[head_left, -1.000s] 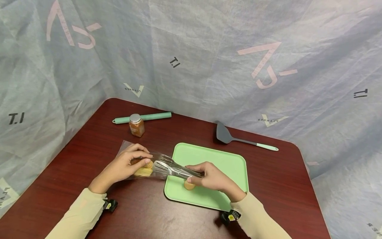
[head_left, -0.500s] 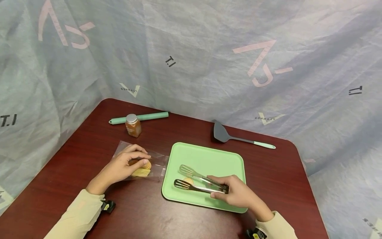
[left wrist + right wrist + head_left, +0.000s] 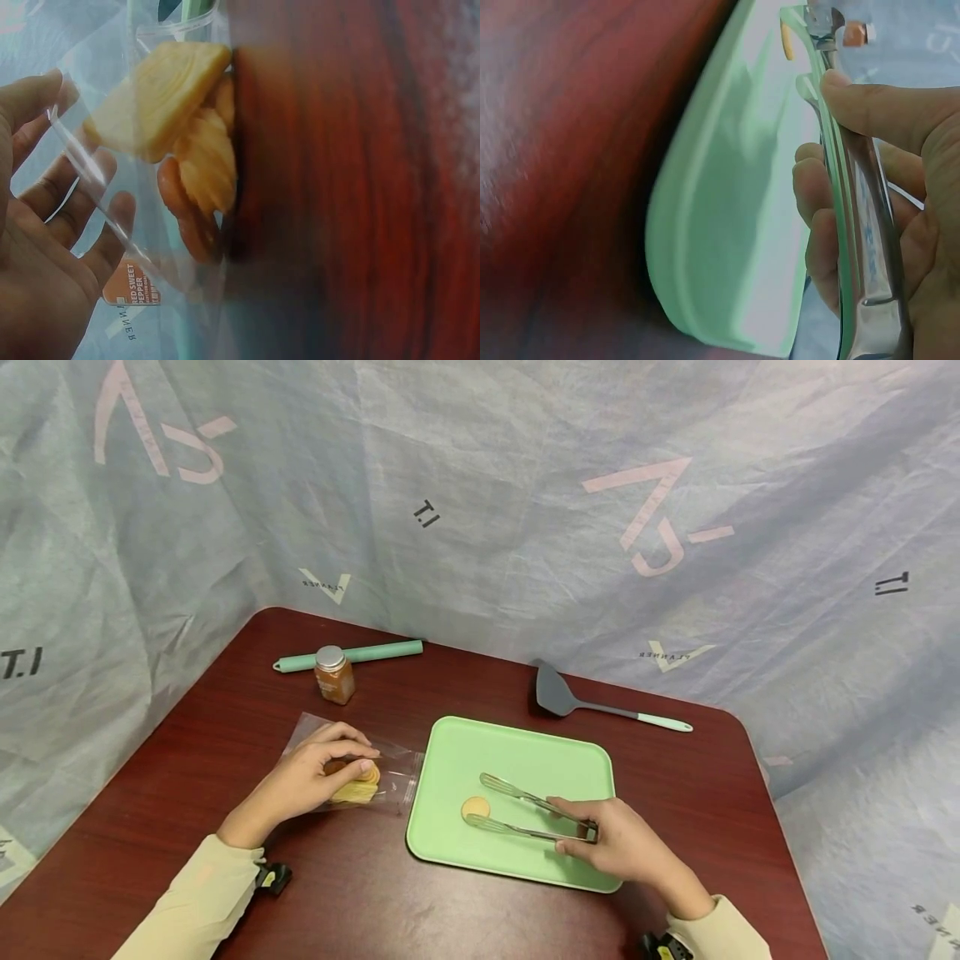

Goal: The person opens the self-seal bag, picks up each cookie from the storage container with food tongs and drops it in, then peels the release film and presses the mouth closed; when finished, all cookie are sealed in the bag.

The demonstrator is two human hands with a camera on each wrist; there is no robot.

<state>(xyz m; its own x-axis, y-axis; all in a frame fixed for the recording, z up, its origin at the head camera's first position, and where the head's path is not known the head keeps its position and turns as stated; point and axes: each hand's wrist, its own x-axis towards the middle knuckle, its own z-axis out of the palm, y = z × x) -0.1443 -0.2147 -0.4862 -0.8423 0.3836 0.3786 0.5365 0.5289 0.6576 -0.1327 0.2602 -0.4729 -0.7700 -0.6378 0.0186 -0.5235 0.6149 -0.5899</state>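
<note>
My left hand [image 3: 318, 772] pinches the upper film of a clear zip bag [image 3: 397, 768] lying on the table's left part. Inside the bag are a yellow swirl-topped pastry [image 3: 169, 97], a croissant-like piece [image 3: 206, 157] and a brown, glossy piece [image 3: 184, 210]. The bag's zip end points toward the green tray [image 3: 517, 743]. My right hand [image 3: 622, 839] holds metal tongs [image 3: 525, 835] over the tray, their two slotted arms spread apart. On the tray lies a round, yellow, cookie-like disc [image 3: 476, 809]; one tong tip is over its lower edge, contact unclear.
A jar of orange-red seasoning [image 3: 334, 677] with a silver lid stands behind the bag. Beyond it lies a mint-green rolling pin [image 3: 386, 651]. A grey spatula [image 3: 558, 693] rests behind the tray. A printed cloth [image 3: 480, 527] hangs along the table's far edge.
My right hand and the tongs have moved from the bag's mouth back over the tray, to the right. The tong arms now stand apart. The left hand keeps its place at the bag.
</note>
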